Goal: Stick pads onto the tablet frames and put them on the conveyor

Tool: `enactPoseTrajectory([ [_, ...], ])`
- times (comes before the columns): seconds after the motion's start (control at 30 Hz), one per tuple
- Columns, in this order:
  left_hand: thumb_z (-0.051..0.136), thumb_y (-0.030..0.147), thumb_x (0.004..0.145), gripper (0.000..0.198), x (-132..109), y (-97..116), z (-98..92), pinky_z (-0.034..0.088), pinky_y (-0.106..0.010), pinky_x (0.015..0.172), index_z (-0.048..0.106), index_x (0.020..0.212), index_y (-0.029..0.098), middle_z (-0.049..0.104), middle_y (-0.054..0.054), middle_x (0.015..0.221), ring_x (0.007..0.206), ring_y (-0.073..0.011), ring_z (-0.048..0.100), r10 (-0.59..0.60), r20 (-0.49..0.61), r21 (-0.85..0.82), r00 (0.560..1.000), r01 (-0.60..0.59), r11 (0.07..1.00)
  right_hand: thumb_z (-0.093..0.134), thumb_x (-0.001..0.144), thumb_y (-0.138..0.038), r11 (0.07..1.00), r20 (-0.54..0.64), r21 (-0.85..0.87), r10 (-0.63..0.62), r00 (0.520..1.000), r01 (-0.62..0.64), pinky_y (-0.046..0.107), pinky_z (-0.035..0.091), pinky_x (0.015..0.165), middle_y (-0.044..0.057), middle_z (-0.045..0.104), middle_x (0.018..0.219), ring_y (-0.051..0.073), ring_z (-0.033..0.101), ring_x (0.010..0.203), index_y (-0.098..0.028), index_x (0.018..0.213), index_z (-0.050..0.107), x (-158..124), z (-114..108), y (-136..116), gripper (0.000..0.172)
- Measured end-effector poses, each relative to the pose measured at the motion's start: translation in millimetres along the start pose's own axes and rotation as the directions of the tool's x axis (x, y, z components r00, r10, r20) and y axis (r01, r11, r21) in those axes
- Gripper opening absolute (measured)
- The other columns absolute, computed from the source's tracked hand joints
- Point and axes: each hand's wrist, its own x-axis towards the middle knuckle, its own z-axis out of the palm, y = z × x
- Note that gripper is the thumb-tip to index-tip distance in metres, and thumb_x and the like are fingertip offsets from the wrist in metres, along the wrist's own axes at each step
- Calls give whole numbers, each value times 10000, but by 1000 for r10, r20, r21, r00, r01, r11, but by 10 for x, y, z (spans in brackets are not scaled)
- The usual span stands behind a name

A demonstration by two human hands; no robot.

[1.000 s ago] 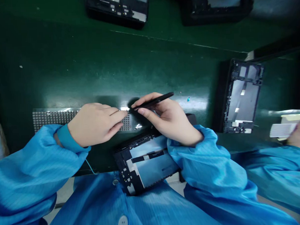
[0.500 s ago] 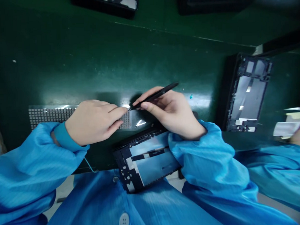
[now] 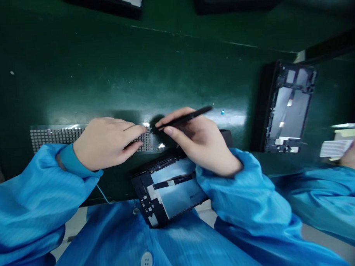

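My left hand (image 3: pixel 108 142) lies on a clear sheet of small grey squares (image 3: pixel 53 136) on the green table, fingers stretched and pressing its right end. My right hand (image 3: pixel 199 142) pinches black tweezers (image 3: pixel 184 118), whose tip touches the sheet's right edge beside my left fingertips. A black phone frame (image 3: pixel 168 189) lies tilted at the table's near edge, under my right wrist and against my blue coat.
Another phone frame (image 3: pixel 290 112) lies on the green table (image 3: pixel 134 72) at the right. Two dark frames sit at the far edge (image 3: pixel 123 3). At the far right, another person's hand (image 3: pixel 353 158) holds a white ribbed strip (image 3: pixel 335 147).
Both hands stay at the sheet's right end; the tweezers' tip shifted only slightly. The view drifted a little, so things sit slightly lower and to the left than half a second ago.
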Motion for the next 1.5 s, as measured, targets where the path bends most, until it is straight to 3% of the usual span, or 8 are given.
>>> enactPoseTrajectory([
  [0.1, 560, 391, 1198, 360, -1, 0, 5, 640, -407, 820, 843, 1403, 303, 937, -58, 1175, 1075, -298, 896, 3, 0, -10, 1000, -3, 1000, 852, 1113, -598, 998, 102, 58, -7, 995, 1, 439, 720, 1118, 87, 893, 1223, 266, 867, 1197, -231, 1203, 801, 276, -53, 125, 381],
  [0.2, 523, 389, 1209, 376, 6, 13, -1, 627, -412, 793, 847, 1370, 286, 940, -60, 1196, 1072, -303, 897, 14, 22, 31, 1000, -15, 999, 856, 1098, -647, 994, 110, 106, 10, 994, -21, 439, 713, 1131, 91, 892, 1253, 272, 865, 1221, -236, 1210, 800, 260, -43, 133, 430],
  [0.53, 428, 404, 1229, 491, -14, -25, 4, 642, -409, 736, 853, 1429, 261, 943, -83, 1108, 985, -299, 897, 50, -33, 74, 998, -48, 996, 817, 1147, -470, 982, 134, -186, 53, 990, -28, 474, 738, 1070, 75, 912, 1206, 299, 886, 1165, -279, 1218, 875, -196, -597, 131, 213],
  [0.7, 444, 446, 1226, 497, -31, -50, 4, 669, -399, 751, 843, 1476, 288, 945, -77, 1110, 976, -283, 898, 22, -24, 72, 999, -20, 997, 836, 1131, -446, 986, 180, -163, 49, 982, -19, 441, 768, 944, 86, 918, 1205, 294, 899, 1086, -273, 1203, 876, -180, -626, 173, 192],
  [0.93, 470, 443, 1213, 473, -26, -57, -7, 678, -404, 739, 860, 1433, 290, 920, -57, 962, 847, -270, 872, 28, -42, 56, 999, -26, 998, 801, 1155, -440, 991, 196, -131, 50, 979, -24, 452, 784, 976, 84, 920, 1203, 283, 898, 1086, -267, 1196, 870, -173, -643, 158, 191],
  [1.27, 429, 440, 1237, 516, -19, -14, -25, 682, -444, 706, 831, 1498, 249, 946, -104, 1145, 997, -326, 908, 24, -15, 131, 1000, -22, 991, 815, 1149, -433, 994, 260, -104, 59, 964, -33, 477, 793, 995, 78, 925, 1172, 291, 912, 1084, -277, 1130, 897, -84, -750, 145, 178],
  [1.37, 453, 439, 1227, 475, -19, -12, -25, 679, -426, 730, 832, 1479, 302, 948, -68, 1137, 1024, -302, 906, 5, -7, 111, 1000, -4, 994, 855, 1133, -386, 998, 137, 59, 31, 990, -39, 445, 798, 981, 48, 932, 1136, 253, 917, 1052, -287, 1141, 874, -281, -640, 17, 101],
  [1.5, 449, 431, 1224, 473, -13, -7, -20, 676, -423, 771, 842, 1452, 301, 946, -65, 1125, 1041, -291, 900, 7, -9, 74, 1000, -6, 997, 777, 1174, -277, 986, -233, 169, 50, 971, -10, 460, 797, 976, 49, 914, 1141, 253, 908, 1082, -314, 1247, 800, -796, 0, -119, 85],
])
